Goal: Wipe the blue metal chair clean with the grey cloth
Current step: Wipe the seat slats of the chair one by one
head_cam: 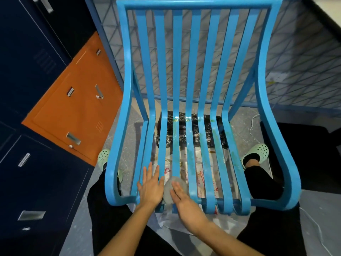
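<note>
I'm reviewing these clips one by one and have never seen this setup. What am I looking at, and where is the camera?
No machine here: a person works bare-handed, and the one picture comes from a camera worn on their head, looking down. The blue metal chair has a slatted seat and back. The left hand lies flat on the seat slats, fingers straight. The right hand presses the grey cloth onto the slats near the front edge. Through the gaps a printed plastic sheet shows below; an orange locker is at left.
</note>
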`<state>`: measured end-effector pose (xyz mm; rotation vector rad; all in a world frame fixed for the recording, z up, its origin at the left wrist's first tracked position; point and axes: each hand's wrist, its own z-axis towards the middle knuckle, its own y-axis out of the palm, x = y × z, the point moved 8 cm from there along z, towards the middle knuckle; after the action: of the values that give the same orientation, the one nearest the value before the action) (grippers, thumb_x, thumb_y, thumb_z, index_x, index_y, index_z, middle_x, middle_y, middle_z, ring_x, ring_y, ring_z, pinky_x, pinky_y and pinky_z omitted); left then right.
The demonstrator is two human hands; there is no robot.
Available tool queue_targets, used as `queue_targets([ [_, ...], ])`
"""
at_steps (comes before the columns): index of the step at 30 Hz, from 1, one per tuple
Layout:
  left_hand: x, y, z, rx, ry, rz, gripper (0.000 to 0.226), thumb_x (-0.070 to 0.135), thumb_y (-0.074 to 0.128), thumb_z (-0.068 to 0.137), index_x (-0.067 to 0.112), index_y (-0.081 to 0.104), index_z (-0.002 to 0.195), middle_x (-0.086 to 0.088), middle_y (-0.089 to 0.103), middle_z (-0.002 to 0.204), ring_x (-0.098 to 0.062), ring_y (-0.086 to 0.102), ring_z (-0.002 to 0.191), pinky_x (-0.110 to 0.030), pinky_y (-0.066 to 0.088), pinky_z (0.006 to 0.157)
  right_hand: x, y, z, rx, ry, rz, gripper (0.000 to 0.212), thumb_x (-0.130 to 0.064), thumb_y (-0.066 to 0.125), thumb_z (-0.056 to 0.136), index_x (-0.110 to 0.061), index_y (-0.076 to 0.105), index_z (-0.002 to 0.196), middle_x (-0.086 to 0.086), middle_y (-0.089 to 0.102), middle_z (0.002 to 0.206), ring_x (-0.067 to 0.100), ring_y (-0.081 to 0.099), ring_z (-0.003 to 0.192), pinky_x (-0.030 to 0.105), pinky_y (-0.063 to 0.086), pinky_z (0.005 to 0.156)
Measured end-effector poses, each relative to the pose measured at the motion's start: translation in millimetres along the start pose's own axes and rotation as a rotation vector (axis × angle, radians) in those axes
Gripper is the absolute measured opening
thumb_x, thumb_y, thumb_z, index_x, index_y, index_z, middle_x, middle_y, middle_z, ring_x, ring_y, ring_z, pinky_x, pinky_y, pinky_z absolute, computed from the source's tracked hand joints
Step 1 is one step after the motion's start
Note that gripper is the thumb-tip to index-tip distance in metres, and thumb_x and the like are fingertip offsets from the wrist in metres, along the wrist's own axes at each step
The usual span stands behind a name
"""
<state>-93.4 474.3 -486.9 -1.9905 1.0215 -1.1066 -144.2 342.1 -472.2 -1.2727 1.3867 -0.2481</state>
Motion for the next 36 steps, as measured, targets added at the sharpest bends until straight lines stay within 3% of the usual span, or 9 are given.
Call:
queue_targets([
  [3,1.9,6.5,-0.5,-0.038,-0.009,0.067,0.058,0.051,0.015,0.105,0.033,-0.004,0.157,0.007,-0.015,0.165,-0.017,-0.023,0.150,-0.056,-0.004,0.120,12.1,-20.9,30.6,0.061,0.029,-0.044,0.085,0.021,0.039,0.087,-0.008,-0.001,0.156,-0.002,-0.030,0.148,0.014,-0.017,0.145,0.033,0.012,0.123],
  [7,1.2,7.2,-3.7,-0.048,-0.001,0.093,0.060,0.054,0.010,0.104,0.033,-0.008,0.157,0.006,-0.011,0.166,-0.016,-0.025,0.149,-0.054,-0.005,0.121,28.9,-37.7,80.8,0.090,0.119,-0.020,0.081,0.017,0.041,0.089,-0.004,0.000,0.155,0.009,-0.018,0.161,0.024,-0.010,0.150,0.030,-0.002,0.119],
  [11,1.7,5.4,-6.5,-0.052,0.002,0.088,0.060,0.054,0.010,0.104,0.033,-0.008,0.157,0.006,0.002,0.167,-0.014,-0.029,0.147,-0.054,-0.005,0.121,21.6,-28.0,76.4,0.101,0.127,0.014,0.071,0.012,0.036,0.095,-0.002,0.001,0.155,0.013,-0.016,0.162,0.025,-0.012,0.150,0.031,0.003,0.121],
  [13,1.8,5.0,-8.1,-0.044,0.008,0.101,0.060,0.054,0.010,0.104,0.034,-0.011,0.156,0.004,0.003,0.167,-0.015,-0.031,0.146,-0.054,-0.006,0.121,13.5,-15.8,54.4,0.090,0.080,0.027,0.074,0.012,0.037,0.094,-0.006,-0.001,0.155,0.009,-0.019,0.161,0.022,-0.013,0.150,0.033,0.008,0.122],
  [20,-0.6,8.0,-7.9,-0.057,0.004,0.103,0.060,0.057,0.009,0.102,0.038,-0.013,0.155,-0.001,-0.008,0.166,-0.013,-0.036,0.143,-0.050,-0.011,0.120,9.0,-2.5,11.2,0.013,-0.013,0.001,0.086,0.016,0.041,0.091,-0.020,-0.006,0.155,-0.008,-0.029,0.153,0.009,-0.021,0.143,0.025,-0.002,0.118],
  [24,-0.6,8.1,-7.8,-0.079,-0.004,0.104,0.060,0.058,0.008,0.102,0.038,-0.012,0.155,-0.002,-0.009,0.166,-0.012,-0.037,0.142,-0.050,-0.010,0.120,23.4,-21.0,53.9,0.033,0.024,-0.033,0.087,0.020,0.042,0.086,-0.012,0.002,0.156,0.002,-0.018,0.161,0.018,-0.013,0.150,0.035,0.021,0.122],
  [27,1.4,4.4,-9.8,-0.099,-0.016,0.099,0.062,0.058,0.010,0.102,0.037,-0.010,0.156,-0.004,-0.011,0.166,-0.009,-0.039,0.138,-0.050,-0.009,0.121,28.0,-37.7,87.4,0.082,0.107,0.051,0.071,0.011,0.036,0.094,-0.006,0.005,0.156,0.005,-0.010,0.163,0.021,-0.006,0.151,0.032,0.009,0.122],
  [30,1.8,1.0,-11.2,-0.111,-0.029,0.092,0.061,0.057,0.011,0.102,0.037,-0.009,0.156,-0.005,-0.015,0.165,-0.009,-0.036,0.141,-0.050,-0.009,0.122,26.4,-34.0,90.9,0.105,0.110,0.044,0.073,0.012,0.038,0.094,-0.006,0.001,0.156,0.005,-0.015,0.163,0.020,-0.009,0.151,0.025,-0.002,0.117],
  [36,3.9,-0.6,-12.6,-0.100,-0.011,0.094,0.059,0.055,0.011,0.104,0.037,-0.010,0.156,-0.005,-0.006,0.166,-0.007,-0.039,0.135,-0.049,-0.009,0.121,5.7,8.1,12.7,0.027,-0.002,0.052,0.077,0.012,0.038,0.095,-0.015,0.000,0.156,0.000,-0.022,0.160,0.018,-0.019,0.148,0.034,0.007,0.124],
])
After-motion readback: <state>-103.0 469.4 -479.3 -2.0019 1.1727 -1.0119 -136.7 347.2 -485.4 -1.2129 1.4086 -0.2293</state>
